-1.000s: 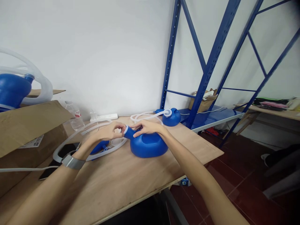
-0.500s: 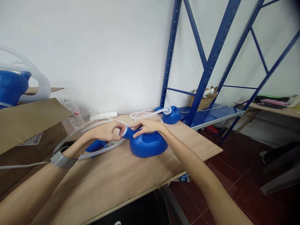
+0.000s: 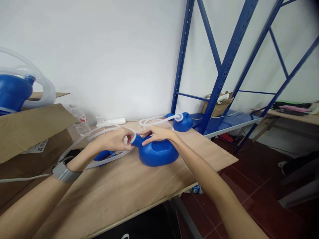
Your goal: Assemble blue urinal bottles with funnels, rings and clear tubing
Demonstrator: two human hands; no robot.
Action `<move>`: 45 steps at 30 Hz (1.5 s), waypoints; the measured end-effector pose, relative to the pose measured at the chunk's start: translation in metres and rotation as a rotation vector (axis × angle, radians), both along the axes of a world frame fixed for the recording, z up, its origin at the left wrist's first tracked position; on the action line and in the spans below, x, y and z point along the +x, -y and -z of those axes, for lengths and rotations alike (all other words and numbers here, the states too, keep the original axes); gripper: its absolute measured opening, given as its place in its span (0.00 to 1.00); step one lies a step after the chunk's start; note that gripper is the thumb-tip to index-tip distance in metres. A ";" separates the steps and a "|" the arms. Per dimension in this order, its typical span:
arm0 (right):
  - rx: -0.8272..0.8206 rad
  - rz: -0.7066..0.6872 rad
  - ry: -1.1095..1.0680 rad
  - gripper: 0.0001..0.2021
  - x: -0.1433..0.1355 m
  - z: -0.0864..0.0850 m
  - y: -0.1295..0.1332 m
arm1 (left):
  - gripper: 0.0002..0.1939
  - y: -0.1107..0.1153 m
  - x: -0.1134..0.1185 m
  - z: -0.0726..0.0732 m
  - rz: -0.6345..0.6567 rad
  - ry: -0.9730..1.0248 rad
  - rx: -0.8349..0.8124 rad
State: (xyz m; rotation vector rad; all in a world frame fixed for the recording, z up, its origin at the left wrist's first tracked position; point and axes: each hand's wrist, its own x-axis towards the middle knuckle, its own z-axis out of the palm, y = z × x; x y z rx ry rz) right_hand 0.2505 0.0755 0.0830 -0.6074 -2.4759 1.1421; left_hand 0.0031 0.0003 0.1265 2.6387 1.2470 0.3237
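A blue plastic urinal bottle [image 3: 159, 154] lies on the wooden table, its wide neck angled up to the left. My right hand [image 3: 157, 133] grips it from above at the base of the neck, thumb on the near side. At the mouth, my left hand [image 3: 119, 139] is closed with thumb and fingers curled at a pale ring [image 3: 134, 137] around the rim. Whether those fingertips hold anything besides the rim is hidden. Clear tubing [image 3: 107, 162] and another blue part [image 3: 102, 155] lie behind my left wrist.
Another blue bottle [image 3: 183, 122] with coiled tubing stands at the table's far right. A cardboard box [image 3: 37, 129] on the left carries a further blue bottle [image 3: 15, 91]. A clear water bottle [image 3: 81, 121] and a power strip [image 3: 112, 122] sit along the wall. Blue shelving [image 3: 219, 79] rises right.
My left hand has shifted slightly at the bottle's mouth, its fingers turned a little. The right hand keeps its hold, and the camera view has moved slightly.
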 end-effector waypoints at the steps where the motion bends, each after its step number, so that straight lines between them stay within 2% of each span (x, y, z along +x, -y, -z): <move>1: -0.003 0.003 0.003 0.33 0.000 0.000 0.000 | 0.04 0.003 0.001 0.004 -0.030 -0.015 0.063; 6: -0.006 0.038 0.004 0.34 0.000 -0.001 0.001 | 0.02 0.011 0.008 0.030 -0.116 -0.036 0.350; 9: -0.006 0.051 0.010 0.34 0.000 -0.002 0.002 | 0.04 0.010 0.005 0.039 -0.085 -0.016 0.458; 14: -0.011 0.024 0.025 0.34 0.001 -0.002 0.002 | 0.05 0.007 -0.011 0.031 0.054 -0.048 0.316; 20: 0.007 0.032 0.026 0.34 0.000 -0.003 0.003 | 0.05 0.005 -0.012 0.009 0.051 -0.147 0.198; 24: 0.005 0.027 0.033 0.33 0.000 -0.002 0.002 | 0.06 0.001 -0.011 0.001 0.119 -0.167 0.143; 28: 0.015 0.013 0.024 0.33 0.001 -0.001 0.001 | 0.04 -0.005 -0.014 0.006 0.178 -0.185 0.180; 32: 0.020 0.011 0.036 0.34 0.001 -0.001 0.002 | 0.04 -0.007 -0.015 0.015 0.167 -0.195 0.285; 35: 0.017 0.013 0.041 0.34 0.001 -0.002 0.002 | 0.06 -0.002 -0.017 0.017 0.159 -0.211 0.281; 38: 0.010 0.000 0.040 0.34 0.001 -0.002 0.002 | 0.08 0.006 -0.020 0.016 0.137 -0.158 0.223; 42: 0.023 0.034 0.042 0.35 0.001 -0.001 0.002 | 0.12 0.015 -0.020 0.018 0.031 0.055 0.074; 45: 0.029 0.039 0.042 0.35 0.001 0.000 0.002 | 0.10 0.015 -0.014 0.018 -0.021 0.225 -0.095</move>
